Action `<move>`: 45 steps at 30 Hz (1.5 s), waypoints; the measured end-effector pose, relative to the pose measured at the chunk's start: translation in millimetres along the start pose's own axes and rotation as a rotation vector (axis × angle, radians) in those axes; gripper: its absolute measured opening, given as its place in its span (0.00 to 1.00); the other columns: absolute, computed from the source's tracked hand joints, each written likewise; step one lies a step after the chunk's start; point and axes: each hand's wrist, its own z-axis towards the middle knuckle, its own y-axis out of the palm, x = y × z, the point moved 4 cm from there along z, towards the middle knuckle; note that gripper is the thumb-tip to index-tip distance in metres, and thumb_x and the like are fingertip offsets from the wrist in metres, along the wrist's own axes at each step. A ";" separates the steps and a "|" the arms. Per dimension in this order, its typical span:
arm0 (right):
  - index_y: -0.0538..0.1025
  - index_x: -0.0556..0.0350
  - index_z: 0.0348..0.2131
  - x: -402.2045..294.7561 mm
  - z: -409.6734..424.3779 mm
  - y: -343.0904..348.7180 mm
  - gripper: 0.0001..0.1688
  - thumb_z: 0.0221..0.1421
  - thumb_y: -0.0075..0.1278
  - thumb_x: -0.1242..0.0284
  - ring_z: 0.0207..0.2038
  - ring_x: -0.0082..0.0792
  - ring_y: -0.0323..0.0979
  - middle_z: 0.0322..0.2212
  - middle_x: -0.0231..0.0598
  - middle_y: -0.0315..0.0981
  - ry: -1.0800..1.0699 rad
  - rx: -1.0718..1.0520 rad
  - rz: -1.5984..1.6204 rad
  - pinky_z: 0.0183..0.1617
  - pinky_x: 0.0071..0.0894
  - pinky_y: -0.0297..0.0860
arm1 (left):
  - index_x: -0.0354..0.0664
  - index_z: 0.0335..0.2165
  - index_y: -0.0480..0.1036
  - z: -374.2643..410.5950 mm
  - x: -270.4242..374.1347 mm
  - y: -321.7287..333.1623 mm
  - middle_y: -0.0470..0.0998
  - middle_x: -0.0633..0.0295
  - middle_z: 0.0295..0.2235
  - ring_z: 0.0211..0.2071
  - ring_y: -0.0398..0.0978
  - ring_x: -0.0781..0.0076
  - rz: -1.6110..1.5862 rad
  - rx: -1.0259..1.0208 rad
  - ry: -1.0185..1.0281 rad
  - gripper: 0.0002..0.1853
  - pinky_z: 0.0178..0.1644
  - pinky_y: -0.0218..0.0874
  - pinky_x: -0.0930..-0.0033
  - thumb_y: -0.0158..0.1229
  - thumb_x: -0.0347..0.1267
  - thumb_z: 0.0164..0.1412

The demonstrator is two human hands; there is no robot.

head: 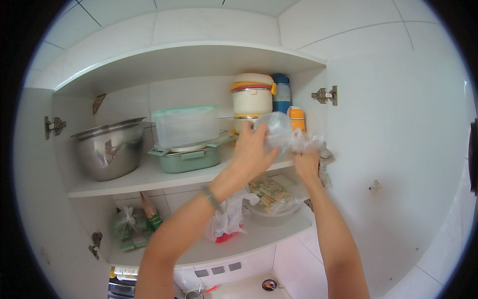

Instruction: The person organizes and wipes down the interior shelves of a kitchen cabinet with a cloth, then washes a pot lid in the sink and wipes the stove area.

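Note:
My left hand (251,149) reaches up to the right end of the upper shelf and grips a clear plastic container (277,129), which is blurred. My right hand (307,164) is closed on a crumpled clear plastic bag (306,142) at the shelf's right edge. Whether bag and container are joined, I cannot tell. Behind them stands an orange bottle (297,119) with a white strap. A cream stacked lunch box (253,99) with yellow trim and a blue-and-grey flask (281,93) are farther back.
On the upper shelf (179,184) sit a steel pot (110,153), a clear lidded box (186,127) and a green dish (190,161). Below are bagged chopsticks (270,192), a white plastic bag (231,220) and a green bundle (130,230). Open cabinet doors (381,142) flank both sides.

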 end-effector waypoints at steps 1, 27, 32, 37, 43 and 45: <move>0.73 0.62 0.35 0.3 -1.3 -0.3 0.09 0.54 0.43 0.78 0.44 0.53 0.65 0.41 0.50 0.66 -0.013 -0.019 -0.048 0.49 0.49 0.62 | 0.35 0.37 0.66 -17.8 5.1 -19.8 0.66 0.45 0.41 0.39 0.70 0.46 -0.011 -0.054 -0.013 0.24 0.44 0.64 0.56 0.66 0.36 0.45; 0.73 0.44 0.52 -57.0 27.8 69.0 0.24 0.58 0.36 0.66 0.48 0.48 0.71 0.46 0.52 0.72 -0.025 -1.016 -0.284 0.53 0.40 0.65 | 0.52 0.28 0.66 -90.7 -37.9 -100.3 0.70 0.71 0.37 0.46 0.64 0.70 0.116 -0.617 0.433 0.24 0.53 0.47 0.61 0.68 0.40 0.28; 0.75 0.46 0.50 -125.8 -3.2 32.0 0.19 0.59 0.43 0.72 0.34 0.29 0.70 0.34 0.42 0.76 -0.190 -1.035 0.392 0.41 0.25 0.65 | 0.52 0.28 0.67 -94.1 -44.9 -100.2 0.70 0.71 0.38 0.47 0.64 0.70 0.107 -0.639 0.402 0.23 0.54 0.47 0.60 0.68 0.41 0.28; 0.77 0.51 0.44 -66.1 14.5 11.9 0.17 0.56 0.42 0.76 0.28 0.35 0.72 0.25 0.45 0.77 -0.060 -0.837 0.248 0.36 0.33 0.68 | 0.51 0.29 0.68 -91.3 -39.0 -106.7 0.71 0.69 0.39 0.47 0.64 0.69 0.094 -0.616 0.416 0.23 0.54 0.47 0.60 0.69 0.44 0.32; 0.77 0.63 0.37 4.5 58.7 -14.9 0.18 0.53 0.49 0.66 0.37 0.52 0.76 0.32 0.55 0.77 0.235 -0.106 -0.234 0.42 0.45 0.70 | 0.48 0.28 0.68 -89.7 -39.7 -104.8 0.71 0.68 0.38 0.46 0.64 0.68 0.031 -0.624 0.438 0.23 0.55 0.48 0.59 0.68 0.48 0.36; 0.76 0.66 0.35 5.5 70.8 -8.0 0.25 0.53 0.52 0.58 0.38 0.54 0.76 0.32 0.56 0.77 0.252 0.004 -0.318 0.42 0.46 0.71 | 0.48 0.28 0.69 -89.8 -40.3 -105.0 0.71 0.67 0.38 0.46 0.64 0.68 0.033 -0.637 0.431 0.23 0.55 0.48 0.58 0.68 0.48 0.36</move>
